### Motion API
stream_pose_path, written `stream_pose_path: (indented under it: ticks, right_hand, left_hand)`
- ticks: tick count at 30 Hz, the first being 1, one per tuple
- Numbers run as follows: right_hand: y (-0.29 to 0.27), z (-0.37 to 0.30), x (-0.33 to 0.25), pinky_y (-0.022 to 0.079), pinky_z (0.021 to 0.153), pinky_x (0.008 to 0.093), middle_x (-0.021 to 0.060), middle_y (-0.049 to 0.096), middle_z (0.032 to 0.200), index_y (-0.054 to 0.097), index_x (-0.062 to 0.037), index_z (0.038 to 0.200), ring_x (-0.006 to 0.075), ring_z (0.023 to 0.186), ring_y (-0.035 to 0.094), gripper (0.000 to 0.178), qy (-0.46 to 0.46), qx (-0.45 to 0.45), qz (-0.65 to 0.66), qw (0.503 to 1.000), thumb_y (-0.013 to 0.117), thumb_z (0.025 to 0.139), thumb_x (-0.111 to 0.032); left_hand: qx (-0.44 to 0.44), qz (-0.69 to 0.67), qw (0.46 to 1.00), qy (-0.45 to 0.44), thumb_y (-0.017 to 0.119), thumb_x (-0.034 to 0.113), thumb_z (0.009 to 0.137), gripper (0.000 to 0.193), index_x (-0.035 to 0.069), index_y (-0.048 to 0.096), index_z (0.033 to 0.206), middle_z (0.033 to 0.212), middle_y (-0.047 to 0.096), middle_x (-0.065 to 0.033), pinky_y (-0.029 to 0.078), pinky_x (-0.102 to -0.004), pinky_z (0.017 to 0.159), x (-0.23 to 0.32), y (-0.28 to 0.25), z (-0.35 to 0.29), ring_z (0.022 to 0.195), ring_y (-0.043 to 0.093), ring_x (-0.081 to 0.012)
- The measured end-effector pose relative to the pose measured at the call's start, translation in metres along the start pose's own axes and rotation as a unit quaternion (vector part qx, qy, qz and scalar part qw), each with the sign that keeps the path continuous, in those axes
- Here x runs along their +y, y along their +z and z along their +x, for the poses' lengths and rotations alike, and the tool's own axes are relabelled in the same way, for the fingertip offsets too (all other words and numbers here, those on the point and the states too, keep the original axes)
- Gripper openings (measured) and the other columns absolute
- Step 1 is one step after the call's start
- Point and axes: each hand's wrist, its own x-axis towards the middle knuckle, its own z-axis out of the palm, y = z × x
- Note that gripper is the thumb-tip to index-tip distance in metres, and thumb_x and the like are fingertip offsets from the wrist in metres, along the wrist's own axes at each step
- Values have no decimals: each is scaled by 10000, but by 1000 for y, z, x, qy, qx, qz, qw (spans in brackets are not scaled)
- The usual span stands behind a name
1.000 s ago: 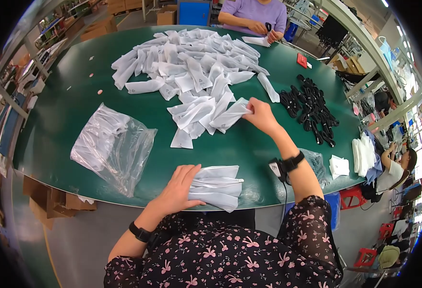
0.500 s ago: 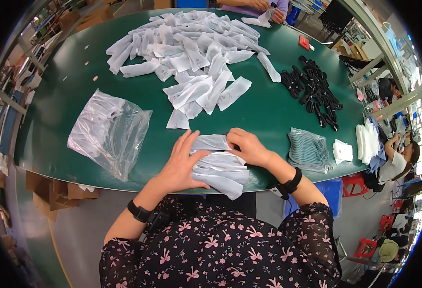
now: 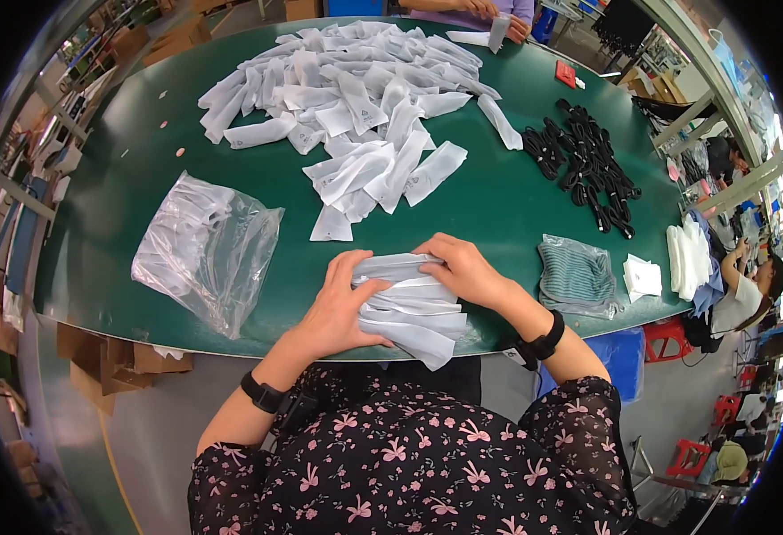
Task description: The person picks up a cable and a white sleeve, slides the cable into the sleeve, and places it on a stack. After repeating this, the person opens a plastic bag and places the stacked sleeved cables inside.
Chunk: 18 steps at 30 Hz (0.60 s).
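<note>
A stack of long, narrow white pouches (image 3: 414, 312) lies at the table's near edge, its pouches overlapping like a fan. My left hand (image 3: 331, 308) wraps round the stack's left ends, thumb on top and fingers over the far side. At the far right corner, my right hand (image 3: 464, 267) has its fingers bent and pressed against the farthest pouch. Beyond my hands lies a large loose heap of similar white pouches (image 3: 347, 89), with a smaller cluster (image 3: 387, 174) spilling toward me.
A clear plastic bag (image 3: 209, 254) full of white pouches rests on the left of the green table (image 3: 106, 232). To the right are bundled black cables (image 3: 587, 165), a bag of grey-green striped items (image 3: 577, 275) and white cards (image 3: 642, 276). A co-worker's hands (image 3: 516, 28) work at the far edge.
The farthest pouch has come closer against the others, and the dark gap beside it has closed. My right hand has shifted slightly. The co-worker's pouch is now held more upright.
</note>
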Motion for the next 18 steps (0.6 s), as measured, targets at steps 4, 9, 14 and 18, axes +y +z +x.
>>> stream_pose_path:
  ticks: [4, 9, 14, 18]
  right_hand:
    - [-11, -15, 11, 501, 705, 374, 136, 589, 959, 622, -26, 1066, 317, 821, 613, 259, 60, -19, -33, 997, 664, 811, -48]
    - [-25, -20, -6, 499, 780, 395, 146, 579, 1082, 616, -53, 1149, 336, 952, 589, 356, 86, 56, -145, 984, 685, 805, -110]
    - [-15, -13, -75, 424, 983, 472, 218, 433, 1343, 454, -81, 1381, 419, 1184, 463, 781, -41, -7, -159, 986, 796, 710, -285]
    - [6, -16, -57, 379, 1038, 504, 263, 325, 1425, 352, -73, 1453, 457, 1227, 404, 993, -64, -98, -174, 978, 848, 641, -356]
  left_hand:
    - [-27, -19, 999, -24, 919, 325, 510, 753, 95, 590, 1147, 1367, 352, -198, 358, -516, 1065, 3, -4, 1, 1305, 305, -435]
    - [-21, -21, 999, -14, 921, 312, 511, 785, 97, 566, 1177, 1374, 338, -200, 354, -516, 1071, -1, -3, 1, 1316, 294, -442]
    - [-28, -26, 999, -18, 925, 290, 524, 900, 55, 472, 1265, 1411, 300, -204, 331, -510, 1093, -4, 6, -5, 1349, 264, -446]
    - [11, -57, 997, -44, 915, 274, 554, 996, 20, 382, 1357, 1454, 259, -215, 310, -504, 1110, -3, 13, -4, 1370, 241, -444]
